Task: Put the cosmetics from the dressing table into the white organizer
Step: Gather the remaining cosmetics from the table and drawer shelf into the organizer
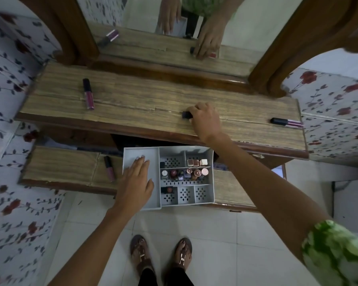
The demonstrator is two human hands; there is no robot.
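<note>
The white organizer (212, 178) stands on the lower shelf, with several lipsticks in its right compartments. My left hand (135, 182) lies flat over its large left compartment, fingers apart. On the upper dressing table top (145, 96), my right hand (206, 120) is closed around a small cosmetic whose black cap (186, 114) sticks out to the left. A purple lip gloss tube (88, 93) lies at the top's left. Another lip gloss (285, 122) lies at its right edge. A third tube (109, 168) rests on the lower shelf, left of the organizer.
A mirror (170, 27) in a wooden frame rises behind the table top and reflects my hands. Flowered wall panels stand on both sides. White floor tiles (225, 234) and my sandalled feet are below the shelf's front edge.
</note>
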